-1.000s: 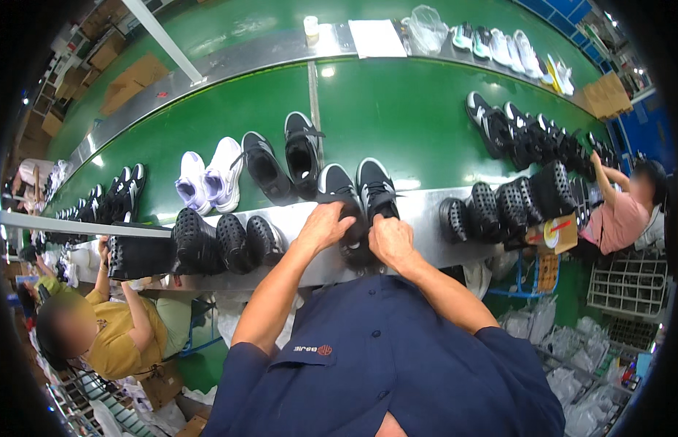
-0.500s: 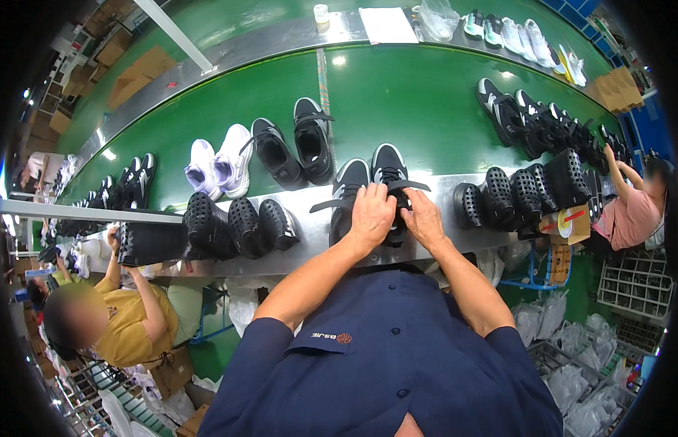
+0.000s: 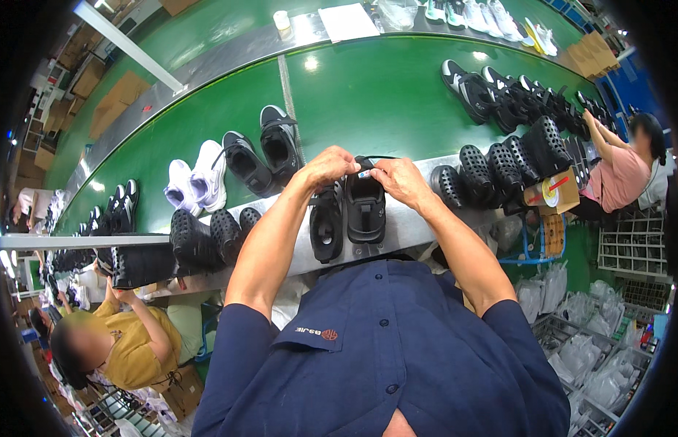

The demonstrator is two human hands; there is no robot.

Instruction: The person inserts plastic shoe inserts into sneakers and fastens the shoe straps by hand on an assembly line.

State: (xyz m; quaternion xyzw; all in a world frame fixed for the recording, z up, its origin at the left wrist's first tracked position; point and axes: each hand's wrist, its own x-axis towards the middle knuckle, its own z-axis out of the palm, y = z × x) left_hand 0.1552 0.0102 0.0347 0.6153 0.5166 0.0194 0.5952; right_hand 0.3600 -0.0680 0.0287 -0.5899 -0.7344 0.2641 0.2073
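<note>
A black sneaker stands on the bench edge in front of me, its heel toward me and its opening facing up. My left hand pinches the left side of its tongue top, beside a small light label. From the other side, my right hand grips the tongue with thumb and bent fingers. A dark strap sticks out above the fingers. The toe is hidden behind my hands. Just left stands a second black sneaker, partly under my left wrist.
White sneakers and another black pair stand on the green belt, ahead left. Black studded shoe forms line the bench at right, with more at left. Co-workers sit at the left and right.
My hands have moved forward from the shoe's opening to its tongue top, and the opening now shows. The whole view has shifted, so the surroundings sit farther left.
</note>
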